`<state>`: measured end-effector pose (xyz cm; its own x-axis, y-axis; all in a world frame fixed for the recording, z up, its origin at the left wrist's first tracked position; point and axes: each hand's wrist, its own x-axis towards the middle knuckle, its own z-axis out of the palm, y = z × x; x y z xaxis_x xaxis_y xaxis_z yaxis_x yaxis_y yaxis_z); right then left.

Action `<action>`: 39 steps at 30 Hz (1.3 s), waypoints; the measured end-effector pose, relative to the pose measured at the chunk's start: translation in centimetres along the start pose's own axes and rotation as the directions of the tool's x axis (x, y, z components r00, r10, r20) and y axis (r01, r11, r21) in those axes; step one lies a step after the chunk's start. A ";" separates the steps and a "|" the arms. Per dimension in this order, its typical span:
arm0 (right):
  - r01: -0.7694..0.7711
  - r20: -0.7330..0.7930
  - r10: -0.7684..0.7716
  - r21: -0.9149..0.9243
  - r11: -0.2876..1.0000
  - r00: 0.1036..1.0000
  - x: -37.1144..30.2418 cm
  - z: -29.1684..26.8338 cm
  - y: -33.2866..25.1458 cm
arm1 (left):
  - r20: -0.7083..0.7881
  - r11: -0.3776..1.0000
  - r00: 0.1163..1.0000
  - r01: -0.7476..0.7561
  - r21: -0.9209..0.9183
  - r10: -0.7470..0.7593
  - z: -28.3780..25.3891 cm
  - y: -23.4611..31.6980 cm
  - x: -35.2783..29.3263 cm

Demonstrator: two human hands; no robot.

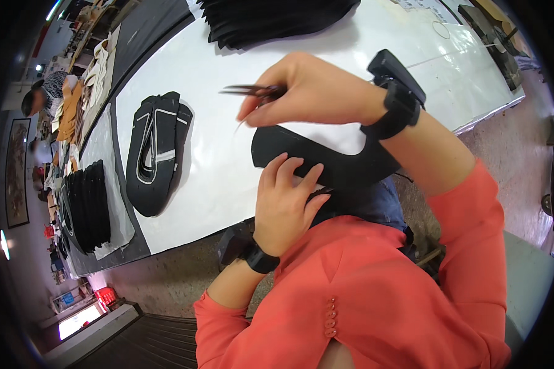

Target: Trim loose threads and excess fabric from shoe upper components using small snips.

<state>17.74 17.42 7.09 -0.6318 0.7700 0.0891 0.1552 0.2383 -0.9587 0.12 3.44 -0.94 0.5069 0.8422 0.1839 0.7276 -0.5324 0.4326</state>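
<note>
A black, U-shaped flat piece (pixel 338 161), like a shoe upper, lies at the near edge of the white tabletop. Resting on its near edge, my left hand (pixel 287 200) has its fingers spread. My right hand (pixel 308 92) is raised over the piece, closed around a small dark pair of snips (pixel 252 90) whose thin points face left. A fine pale strand shows just below those fingers; what it belongs to I cannot tell. To the left lies a stack of black shoe-upper pieces (pixel 157 154) with white lines around their openings.
A large fanned pile of black pieces (pixel 277 21) sits at the far side of the white table (pixel 209 203). Another black stack (pixel 87 206) lies on a plastic sheet further left. Dark metal equipment (pixel 492 49) stands at the far right corner. A person (pixel 49 92) is in the left background.
</note>
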 end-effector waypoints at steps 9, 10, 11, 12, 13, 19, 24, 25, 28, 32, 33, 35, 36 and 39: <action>-0.108 0.102 0.133 -0.223 0.969 0.986 0.0 -1.2 4.3 | -0.151 0.992 0.980 0.129 0.012 -0.126 -0.9 -1.0 -1.9; -0.147 0.077 0.170 -0.240 0.959 0.982 -0.2 -1.3 5.0 | -0.186 0.985 0.970 0.165 0.050 -0.153 -0.9 -1.2 -1.9; -0.184 0.052 0.203 -0.256 0.949 0.978 -0.1 -1.4 5.3 | -0.172 0.982 0.975 0.157 0.108 -0.137 -1.0 -1.4 -1.9; -0.183 0.054 0.203 -0.257 0.949 0.978 0.0 -1.6 5.6 | -0.173 0.981 0.975 0.159 0.108 -0.139 -1.0 -1.4 -2.0; -0.238 0.029 0.260 -0.318 0.918 0.965 0.0 -1.8 5.7 | -0.161 0.978 0.977 0.161 0.130 -0.139 -0.9 -1.3 -2.1; -0.200 0.028 0.234 -0.429 0.881 0.972 0.0 -2.1 4.5 | -0.168 0.981 0.978 0.150 0.125 -0.128 -0.2 -1.8 -2.5; -0.087 0.164 0.171 -0.423 0.902 0.972 0.3 -0.5 3.7 | -0.233 0.988 0.967 0.124 0.092 -0.100 0.4 -2.3 -2.6; -0.071 0.183 0.170 -0.451 0.890 0.968 0.4 -0.1 3.8 | -0.248 0.990 0.964 0.117 0.079 -0.094 0.5 -2.3 -2.6; -0.027 0.199 0.137 -0.476 0.879 0.970 0.4 0.7 3.9 | -0.262 0.992 0.961 0.109 0.058 -0.091 0.7 -2.4 -2.6; -0.060 0.180 0.177 -0.518 0.854 0.968 0.5 0.9 3.7 | -0.265 0.993 0.960 0.110 0.051 -0.093 0.7 -2.3 -2.6; -0.063 0.183 0.184 -0.523 0.850 0.966 0.6 0.9 3.7 | -0.264 0.993 0.960 0.111 0.051 -0.094 0.7 -2.4 -2.6; -0.069 0.188 0.196 -0.528 0.847 0.962 0.6 1.0 3.4 | -0.273 0.994 0.959 0.097 0.055 -0.078 0.8 -2.5 -2.7; -0.074 0.193 0.206 -0.534 0.843 0.959 0.6 1.0 3.3 | -0.272 0.994 0.959 0.097 0.055 -0.079 0.8 -2.6 -2.7; -0.022 0.195 0.150 -0.539 0.842 0.969 0.6 1.2 4.1 | -0.273 0.995 0.959 0.094 0.043 -0.079 0.7 -2.5 -2.7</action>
<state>17.08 18.09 2.90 -0.7372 0.6666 -0.1100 0.5539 0.5031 -0.6634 -2.72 2.44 -3.17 0.3028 0.8728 0.3829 0.7914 -0.4541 0.4093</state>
